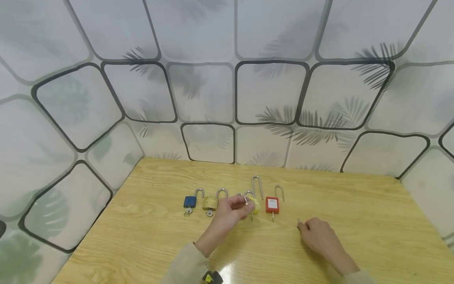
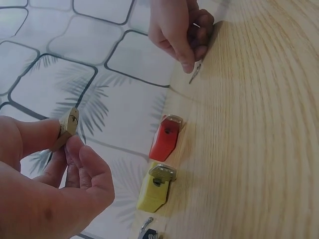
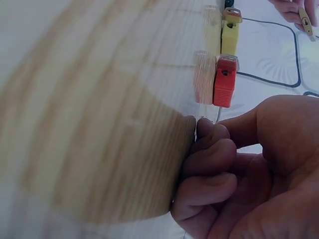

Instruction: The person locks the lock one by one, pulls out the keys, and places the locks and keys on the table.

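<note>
My left hand [image 1: 227, 215] pinches a small brass padlock [image 2: 69, 130] between thumb and fingers, raised in front of the yellow padlock [image 1: 254, 206]. Off to the right, my right hand [image 1: 320, 238] is low at the tabletop, its thumb and curled fingers pinching a small metal key [image 2: 195, 73]; the key's far end shows beyond the fingertips. In the right wrist view the fingers of my right hand [image 3: 279, 169] touch the wood and hide the key.
A red padlock [image 1: 272, 205] with its shackle open stands between the hands. Further left are a blue padlock [image 1: 189, 202] and a brass padlock [image 1: 210, 203], both with open shackles and keys inserted. A patterned backdrop [image 1: 269, 94] rises behind the wooden table [image 1: 142, 236].
</note>
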Demonstrator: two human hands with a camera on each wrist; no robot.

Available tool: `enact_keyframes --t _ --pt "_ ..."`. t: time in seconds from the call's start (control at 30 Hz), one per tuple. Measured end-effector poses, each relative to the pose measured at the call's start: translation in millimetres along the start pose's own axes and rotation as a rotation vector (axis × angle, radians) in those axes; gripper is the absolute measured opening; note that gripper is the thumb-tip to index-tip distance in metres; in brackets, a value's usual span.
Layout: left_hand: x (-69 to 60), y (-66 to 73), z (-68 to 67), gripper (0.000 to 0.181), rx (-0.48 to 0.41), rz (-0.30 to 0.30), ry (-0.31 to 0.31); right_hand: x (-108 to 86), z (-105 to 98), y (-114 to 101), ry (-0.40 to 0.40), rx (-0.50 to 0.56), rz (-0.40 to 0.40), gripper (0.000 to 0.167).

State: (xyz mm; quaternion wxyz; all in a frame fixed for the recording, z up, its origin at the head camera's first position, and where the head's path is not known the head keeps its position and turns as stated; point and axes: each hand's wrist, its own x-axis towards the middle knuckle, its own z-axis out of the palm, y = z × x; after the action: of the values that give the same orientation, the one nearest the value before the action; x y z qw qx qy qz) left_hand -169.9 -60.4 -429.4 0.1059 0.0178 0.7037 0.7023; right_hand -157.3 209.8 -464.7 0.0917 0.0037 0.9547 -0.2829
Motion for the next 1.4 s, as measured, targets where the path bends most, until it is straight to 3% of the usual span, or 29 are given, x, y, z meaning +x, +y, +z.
enact_keyframes --t 0.33,0.63,0.8,0.97,1.27,1.4 --pt "0.7 -1.4 9.6 0.023 0.062 0.023 -0.035 0.2 1 6 0.031 -0.029 -0.052 0.045" --pt "-0.9 -1.3 11.7 0.024 0.097 0.010 -0.043 -0.7 -2 5 0.005 -0.010 -0.046 0.047" --pt "7.8 -9.2 18.5 0.018 0.182 0.095 -0.022 1.7 -16 4 -0.032 0.046 -0.001 0.057" --pt "18.3 -14.2 33.7 0.014 0.292 0.189 -0.017 3.7 -37 6 -0.010 0.036 -0.003 0.062" --pt "37.2 -8.3 65.7 0.013 0.462 0.238 -0.096 0.2 -54 11 -0.022 0.030 0.010 0.066" --pt "48.2 -6.6 74.2 0.031 0.528 0.289 -0.154 -1.2 -59 15 -0.026 0.024 0.015 0.066"
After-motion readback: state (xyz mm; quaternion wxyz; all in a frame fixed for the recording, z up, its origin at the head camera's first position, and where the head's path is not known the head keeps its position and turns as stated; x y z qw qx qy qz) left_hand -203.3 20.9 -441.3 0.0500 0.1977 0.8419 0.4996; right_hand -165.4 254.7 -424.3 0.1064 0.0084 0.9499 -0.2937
